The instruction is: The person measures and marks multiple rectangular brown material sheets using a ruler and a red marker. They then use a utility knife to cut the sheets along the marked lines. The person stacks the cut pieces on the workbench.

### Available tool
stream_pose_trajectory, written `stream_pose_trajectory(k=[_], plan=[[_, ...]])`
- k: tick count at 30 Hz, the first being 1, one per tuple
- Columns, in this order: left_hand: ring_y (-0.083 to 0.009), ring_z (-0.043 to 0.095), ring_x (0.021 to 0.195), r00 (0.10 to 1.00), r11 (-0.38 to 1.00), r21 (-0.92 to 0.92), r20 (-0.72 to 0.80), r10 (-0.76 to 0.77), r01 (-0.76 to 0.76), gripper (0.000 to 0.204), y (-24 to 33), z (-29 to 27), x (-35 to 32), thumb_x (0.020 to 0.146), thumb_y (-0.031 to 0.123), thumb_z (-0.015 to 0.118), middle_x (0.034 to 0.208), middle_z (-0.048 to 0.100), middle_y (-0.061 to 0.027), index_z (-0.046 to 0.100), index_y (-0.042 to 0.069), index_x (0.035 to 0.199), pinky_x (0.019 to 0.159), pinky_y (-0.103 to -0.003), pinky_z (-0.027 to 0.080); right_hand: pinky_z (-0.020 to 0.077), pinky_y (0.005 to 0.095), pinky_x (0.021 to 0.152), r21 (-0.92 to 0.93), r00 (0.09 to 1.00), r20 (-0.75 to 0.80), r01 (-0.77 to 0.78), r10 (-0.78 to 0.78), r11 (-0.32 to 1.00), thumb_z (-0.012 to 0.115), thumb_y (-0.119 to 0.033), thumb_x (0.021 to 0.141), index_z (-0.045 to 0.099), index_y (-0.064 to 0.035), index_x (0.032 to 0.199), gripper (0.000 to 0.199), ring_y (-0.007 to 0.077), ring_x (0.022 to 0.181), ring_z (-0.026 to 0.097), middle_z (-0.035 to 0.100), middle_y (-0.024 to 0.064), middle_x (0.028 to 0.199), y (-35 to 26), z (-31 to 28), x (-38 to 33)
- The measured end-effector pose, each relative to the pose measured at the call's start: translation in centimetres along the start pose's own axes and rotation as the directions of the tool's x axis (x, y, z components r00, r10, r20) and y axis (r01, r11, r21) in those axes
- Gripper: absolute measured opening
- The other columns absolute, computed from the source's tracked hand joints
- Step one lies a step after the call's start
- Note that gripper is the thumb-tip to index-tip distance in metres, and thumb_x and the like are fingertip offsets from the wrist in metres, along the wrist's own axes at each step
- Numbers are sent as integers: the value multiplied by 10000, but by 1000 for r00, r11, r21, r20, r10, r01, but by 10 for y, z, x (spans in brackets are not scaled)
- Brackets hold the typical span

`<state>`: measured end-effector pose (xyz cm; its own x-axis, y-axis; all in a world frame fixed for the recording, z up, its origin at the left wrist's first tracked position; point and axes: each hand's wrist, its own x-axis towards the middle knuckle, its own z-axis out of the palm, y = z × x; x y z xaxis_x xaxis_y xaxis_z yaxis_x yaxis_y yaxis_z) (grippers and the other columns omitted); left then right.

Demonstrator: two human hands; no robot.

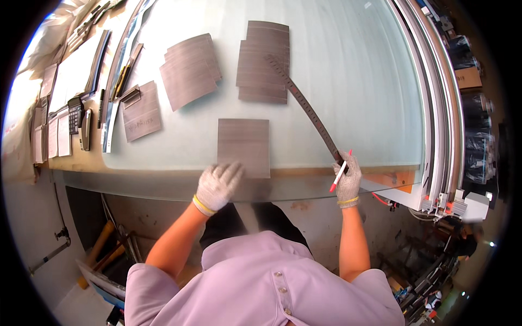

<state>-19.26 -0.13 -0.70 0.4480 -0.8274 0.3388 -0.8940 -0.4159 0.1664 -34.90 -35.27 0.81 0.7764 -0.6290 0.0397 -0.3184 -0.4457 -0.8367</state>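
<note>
The left hand [217, 185], in a white knitted glove w/ yellow cuff, lay flat with fingers spread apart on the lower left corner of a single grey-brown rectangular sheet [243, 145], pressing it on the pale frosted glass tabletop [359, 81], close to the near edge. It was not closed around anything.

The right hand [347, 179], also gloved, was closed on the near end of a long dark metal ruler [304, 106], and a red-and-white pen [340, 173] was held in the same fingers. The ruler went diagonally away over the glass, and its far end rested on a stack of similar grey-brown sheets [262, 62].

A second fanned stack of the same sheets [190, 69] lay to the left, and one more sheet w/ a metal clip [141, 110] beyond it. A black calculator [74, 113] sat at the far left.

My judgement: work was approx. at an early or middle stage. One sheet was separated and held; the ruler was not yet laid on it, and I saw no mark. Both stacks were left to do.
</note>
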Motion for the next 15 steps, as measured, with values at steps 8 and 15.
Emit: stream_pose_trajectory(k=[8, 15], plan=[[-389, 546, 1277, 898, 896, -63, 78, -434, 439, 703, 15, 11, 23, 808, 331, 799, 1461, 545, -161, 575, 38, 1407, 1051, -503, 449, 558, 344, 785, -100, 987, 85, 142, -133, 985, 767, 127, 744, 716, -16, 1152, 436, 239, 886, 652, 622, 106, 983, 5, -7, 7], [-404, 494, 1374, 897, 901, -54, 138, -421, 431, 806, 34, 28, 16, 818, 353, 799, 1537, 488, -176, 506, 9, 1486, 1114, -519, 408, 501, 418, 850, -293, 969, 162, 225, -184, 929, 803, 39, 661, 745, -65, 1077, 434, 310, 955, 611, 633, 102, 980, 31, -18, 23]])
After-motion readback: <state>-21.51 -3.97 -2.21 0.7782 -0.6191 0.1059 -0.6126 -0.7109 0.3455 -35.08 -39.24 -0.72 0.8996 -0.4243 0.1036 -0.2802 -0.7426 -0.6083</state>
